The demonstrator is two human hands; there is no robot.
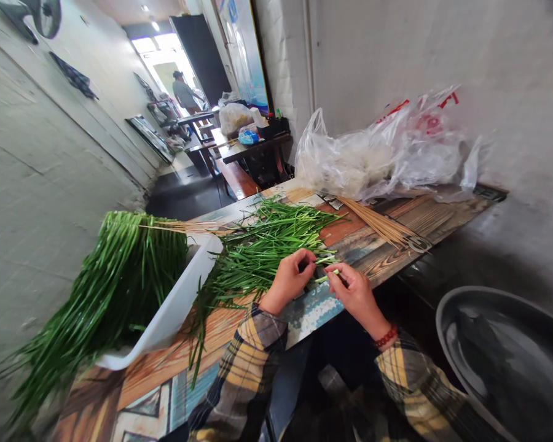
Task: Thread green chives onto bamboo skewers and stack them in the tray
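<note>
Loose green chives [267,245] lie spread over the patterned wooden table, their pale ends pointing toward my hands. My left hand [294,275] is closed with thumb and finger pinched at the pale stem ends of some chives. Close beside it, my right hand [352,291] pinches a pale chive end between thumb and finger. To the left, a white plastic tray [184,301] carries a thick mass of long chives [120,276] threaded on thin bamboo skewers [184,227], the leaves hanging over its side. More bare bamboo skewers [380,224] lie in a bundle to the right.
Clear plastic bags [378,153] with pale contents sit at the table's back right against the wall. A large grey basin [502,362] stands low at the right. Another table [239,147] with bags is farther back, and a person [184,92] stands near the bright doorway.
</note>
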